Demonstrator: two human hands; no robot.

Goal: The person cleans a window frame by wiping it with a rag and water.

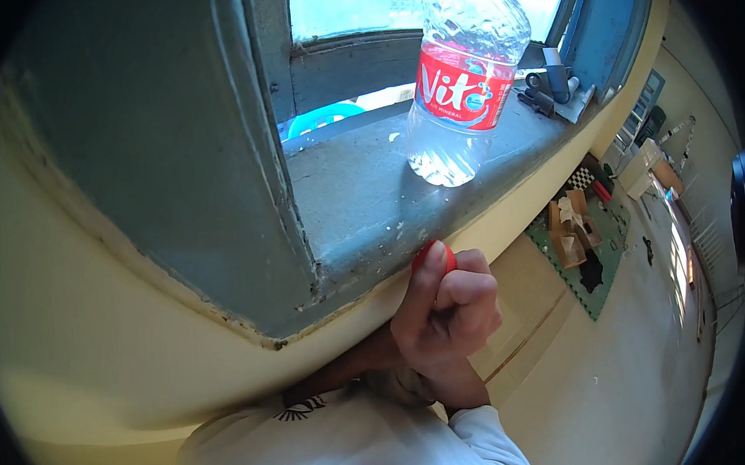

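My right hand (452, 312) is closed just in front of the window sill, its thumb pressing on a small red rounded object (451, 259). The fingers cover most of this object, so its exact kind does not show. My left forearm (346, 369) reaches in from the left, and the left hand is hidden behind the right one. Beyond the hands, a clear plastic bottle (448, 153) with a red label stands on the blue-grey sill (345, 200). Red shows at the bottle's top, which the frame edge cuts off.
Dark small items (554, 84) lie on the sill right of the bottle. A blue-grey shutter panel (175, 159) flanks the window at left. Below to the right, a green mat (595, 292) on the floor carries an open cardboard box (567, 243) and scattered pieces.
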